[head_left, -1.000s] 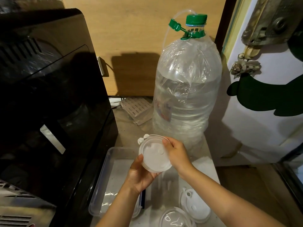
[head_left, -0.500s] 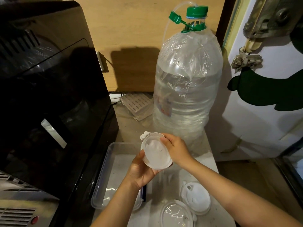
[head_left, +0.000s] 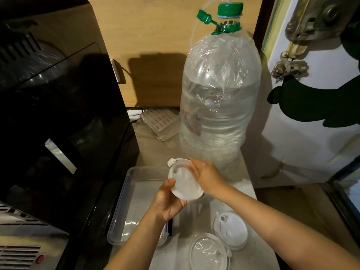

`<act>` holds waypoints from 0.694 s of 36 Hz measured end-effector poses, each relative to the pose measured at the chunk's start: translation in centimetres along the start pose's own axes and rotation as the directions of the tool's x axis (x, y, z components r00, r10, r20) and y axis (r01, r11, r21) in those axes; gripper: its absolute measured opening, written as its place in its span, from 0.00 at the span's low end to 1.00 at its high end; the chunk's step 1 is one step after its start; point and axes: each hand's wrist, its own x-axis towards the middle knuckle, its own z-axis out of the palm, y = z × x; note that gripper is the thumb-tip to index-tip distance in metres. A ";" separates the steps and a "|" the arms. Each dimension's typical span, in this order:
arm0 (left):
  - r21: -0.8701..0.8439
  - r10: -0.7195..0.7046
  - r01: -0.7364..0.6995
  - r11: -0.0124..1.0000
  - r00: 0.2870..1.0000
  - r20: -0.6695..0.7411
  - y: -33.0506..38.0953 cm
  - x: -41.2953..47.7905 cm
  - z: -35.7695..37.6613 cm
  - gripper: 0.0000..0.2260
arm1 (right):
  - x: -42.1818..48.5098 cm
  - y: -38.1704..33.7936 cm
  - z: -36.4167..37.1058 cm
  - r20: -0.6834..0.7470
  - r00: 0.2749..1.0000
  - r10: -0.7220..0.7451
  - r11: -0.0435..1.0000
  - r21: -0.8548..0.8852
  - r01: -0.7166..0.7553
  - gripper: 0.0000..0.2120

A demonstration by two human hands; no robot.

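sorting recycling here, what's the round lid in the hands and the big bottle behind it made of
Round lid: seemingly milky, semi-matte plastic; light glows dimly through it. Big bottle: clear glossy plastic, probably thin; liquid shows through ribbed walls.

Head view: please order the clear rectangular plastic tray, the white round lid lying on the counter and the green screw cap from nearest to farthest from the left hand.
1. Clear rectangular plastic tray, just beside and below the left hand.
2. White round lid, lying flat to the lower right.
3. Green screw cap, high on the big clear bottle at the back.
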 end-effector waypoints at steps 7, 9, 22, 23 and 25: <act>0.005 -0.014 0.014 1.000 0.999 -0.039 -0.4 -0.2 -0.6 0.30 | 0.0 0.6 0.2 0.087 0.996 -0.014 1.000 0.025 0.012 0.17; 0.017 -0.003 0.004 1.000 0.999 -0.043 -0.6 -0.4 -0.5 0.30 | -0.1 0.4 -0.2 0.132 0.991 -0.005 0.997 0.081 -0.005 0.18; -0.011 -0.022 0.022 1.000 1.000 -0.020 -2.8 -3.5 -0.7 0.35 | -6.4 4.1 -2.8 0.330 0.936 0.122 0.992 -0.007 -0.127 0.30; -0.011 -0.021 0.021 1.000 0.999 -0.025 -3.0 -3.6 -0.7 0.36 | -7.1 4.4 -2.6 0.351 0.927 0.132 0.991 -0.041 -0.126 0.33; -0.008 -0.021 0.021 1.000 1.000 -0.016 -3.3 -4.1 -0.8 0.37 | -8.4 4.7 -2.0 0.392 0.910 0.136 0.988 -0.123 -0.095 0.37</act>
